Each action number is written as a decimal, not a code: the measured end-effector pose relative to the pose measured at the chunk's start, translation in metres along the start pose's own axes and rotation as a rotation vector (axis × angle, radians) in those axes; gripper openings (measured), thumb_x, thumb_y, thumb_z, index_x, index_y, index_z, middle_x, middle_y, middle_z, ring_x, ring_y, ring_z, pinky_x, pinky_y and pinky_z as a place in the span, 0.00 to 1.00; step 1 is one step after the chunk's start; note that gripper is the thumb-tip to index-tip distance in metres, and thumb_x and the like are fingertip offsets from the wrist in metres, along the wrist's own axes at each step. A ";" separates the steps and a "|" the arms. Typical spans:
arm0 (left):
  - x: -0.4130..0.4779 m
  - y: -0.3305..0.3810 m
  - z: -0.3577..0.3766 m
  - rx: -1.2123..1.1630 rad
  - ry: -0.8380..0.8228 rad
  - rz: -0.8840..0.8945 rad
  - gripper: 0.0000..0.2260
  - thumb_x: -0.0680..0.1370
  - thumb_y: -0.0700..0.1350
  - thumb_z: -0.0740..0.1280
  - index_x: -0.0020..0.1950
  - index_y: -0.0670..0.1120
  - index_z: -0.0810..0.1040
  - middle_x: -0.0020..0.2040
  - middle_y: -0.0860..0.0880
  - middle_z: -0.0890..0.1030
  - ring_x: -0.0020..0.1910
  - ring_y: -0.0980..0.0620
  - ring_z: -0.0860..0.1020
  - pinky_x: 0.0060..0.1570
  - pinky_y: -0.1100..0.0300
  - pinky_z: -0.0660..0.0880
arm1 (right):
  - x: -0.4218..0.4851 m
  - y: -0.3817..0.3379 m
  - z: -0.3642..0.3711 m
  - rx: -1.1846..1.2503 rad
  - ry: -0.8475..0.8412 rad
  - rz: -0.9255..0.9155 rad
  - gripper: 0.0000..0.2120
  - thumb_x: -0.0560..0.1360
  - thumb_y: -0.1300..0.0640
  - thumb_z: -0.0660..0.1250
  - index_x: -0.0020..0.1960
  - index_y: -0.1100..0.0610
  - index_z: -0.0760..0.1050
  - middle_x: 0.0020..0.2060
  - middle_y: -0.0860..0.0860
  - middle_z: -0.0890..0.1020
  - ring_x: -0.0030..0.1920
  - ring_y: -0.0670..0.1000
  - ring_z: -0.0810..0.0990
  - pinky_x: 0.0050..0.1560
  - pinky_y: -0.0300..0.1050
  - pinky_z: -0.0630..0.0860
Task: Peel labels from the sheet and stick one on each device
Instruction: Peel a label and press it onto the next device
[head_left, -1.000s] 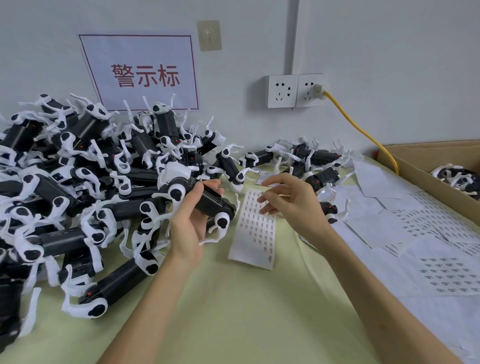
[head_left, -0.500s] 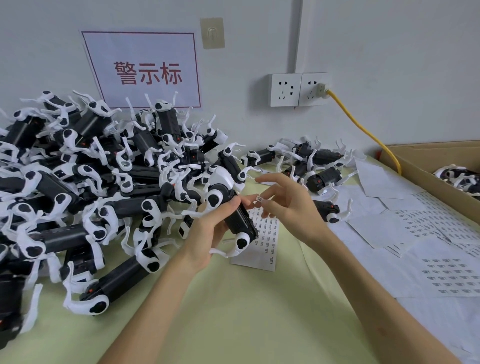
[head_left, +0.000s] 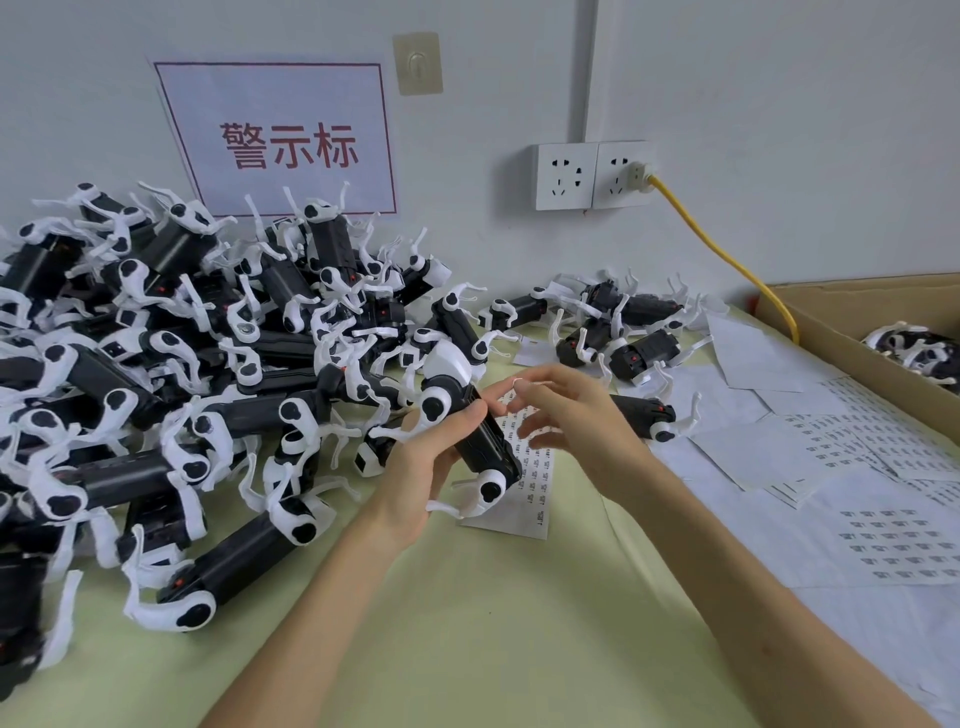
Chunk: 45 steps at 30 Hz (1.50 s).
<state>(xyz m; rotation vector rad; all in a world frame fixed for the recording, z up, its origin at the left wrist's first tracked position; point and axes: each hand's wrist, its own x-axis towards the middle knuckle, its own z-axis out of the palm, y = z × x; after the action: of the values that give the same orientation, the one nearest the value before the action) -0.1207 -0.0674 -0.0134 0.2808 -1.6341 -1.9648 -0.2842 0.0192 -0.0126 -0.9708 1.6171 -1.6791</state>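
The sheet (head_left: 537, 491) of small printed labels lay flat on the green tabletop (head_left: 467, 623), partly hidden under both hands. Above its left edge the left hand (head_left: 415, 467) gripped a device (head_left: 485, 441), a black body with white end pieces, held tilted, its lower end over the sheet's near part. That hand's thumb lay along the top of the body and its fingers (head_left: 441, 475) curled round the underside.

Over the sheet's far end hung the right hand (head_left: 587, 426), its fingers (head_left: 524, 387) loosely spread and slightly bent, the index tip just beside the device's upper end. A tiny white speck showed at that tip; whether it was a label could not be told.

Left of the sheet rose a big pile (head_left: 156, 389) of like devices. Behind the sheet lay a smaller group (head_left: 623, 322) of them. Right of the sheet, more sheets (head_left: 831, 467) overlapped one another, and farther right stood a cardboard box (head_left: 831, 322) with a few devices inside. On the wall behind the sheet were two sockets (head_left: 592, 174), a yellow cable (head_left: 727, 260) plugged into one, and a red-lettered sign (head_left: 280, 140).
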 end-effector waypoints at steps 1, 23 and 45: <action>-0.001 0.000 0.001 -0.009 0.006 0.006 0.20 0.72 0.57 0.70 0.53 0.41 0.81 0.67 0.50 0.82 0.67 0.53 0.78 0.65 0.53 0.69 | -0.001 0.000 0.001 0.027 -0.033 0.040 0.10 0.81 0.54 0.69 0.55 0.61 0.80 0.44 0.51 0.84 0.38 0.49 0.81 0.42 0.43 0.78; 0.002 -0.002 -0.001 0.038 0.067 -0.023 0.12 0.75 0.50 0.68 0.50 0.42 0.81 0.62 0.47 0.84 0.56 0.55 0.81 0.54 0.62 0.75 | -0.002 0.008 0.005 -0.611 0.169 -0.309 0.08 0.80 0.54 0.69 0.44 0.47 0.73 0.42 0.42 0.82 0.35 0.47 0.81 0.34 0.33 0.70; 0.002 0.000 0.000 0.018 0.154 -0.058 0.17 0.75 0.59 0.67 0.54 0.49 0.85 0.56 0.47 0.84 0.49 0.53 0.83 0.47 0.63 0.79 | -0.005 0.000 0.008 -0.243 0.103 -0.278 0.03 0.78 0.56 0.70 0.45 0.52 0.78 0.40 0.48 0.83 0.34 0.47 0.81 0.38 0.41 0.74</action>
<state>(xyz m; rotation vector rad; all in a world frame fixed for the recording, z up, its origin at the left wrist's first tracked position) -0.1227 -0.0686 -0.0132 0.4797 -1.5619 -1.9206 -0.2743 0.0189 -0.0129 -1.2986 1.8558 -1.7653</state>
